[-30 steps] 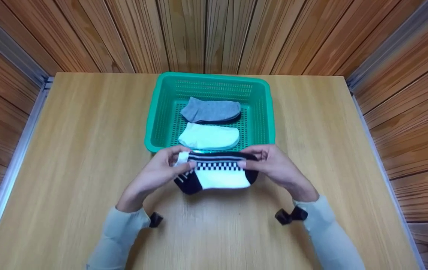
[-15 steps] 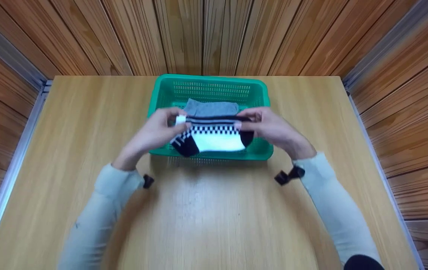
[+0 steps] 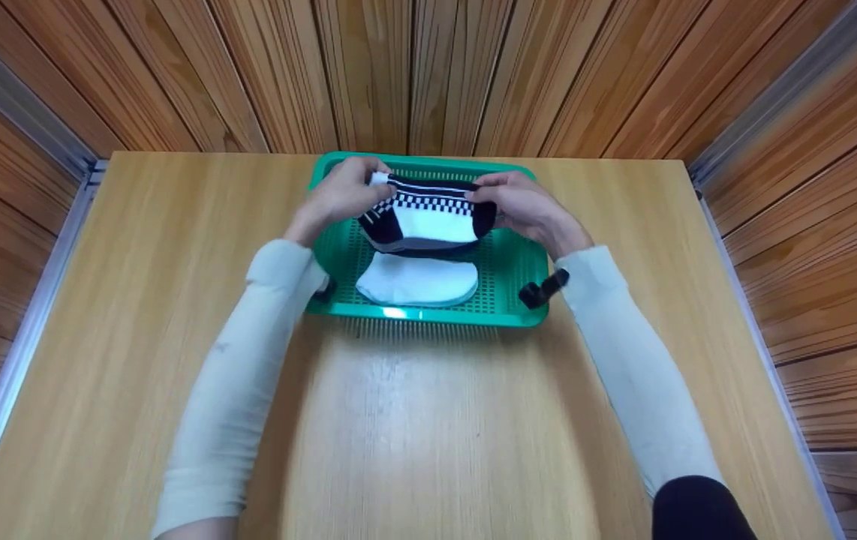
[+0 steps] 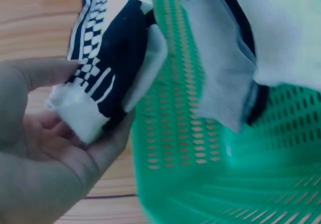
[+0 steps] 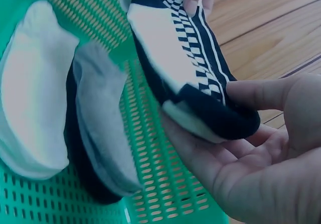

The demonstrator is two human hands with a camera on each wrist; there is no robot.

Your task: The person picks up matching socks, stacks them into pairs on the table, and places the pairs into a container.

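Stretched lengthwise between both hands is a pair of black-and-white checkered socks (image 3: 434, 219), held above the back part of a green basket (image 3: 522, 319). My left hand (image 3: 342, 193) pinches the white cuff end between thumb and fingers. At the dark toe end, my right hand (image 3: 526, 210) pinches with its thumb on top and fingers beneath. A white pair of socks (image 3: 417, 280) lies in the basket's front half. The grey socks (image 5: 103, 113) lie beside the white ones; in the head view the checkered pair mostly covers them.
The basket stands on a wooden table (image 3: 398, 427) toward its back edge. Behind it rises a wood-plank wall (image 3: 443, 75). Metal rails (image 3: 31, 300) run along the table's sides.
Both hands have carried the checkered socks away from the body, from in front of the basket to over its back part. The white socks, covered half a second ago, show again.
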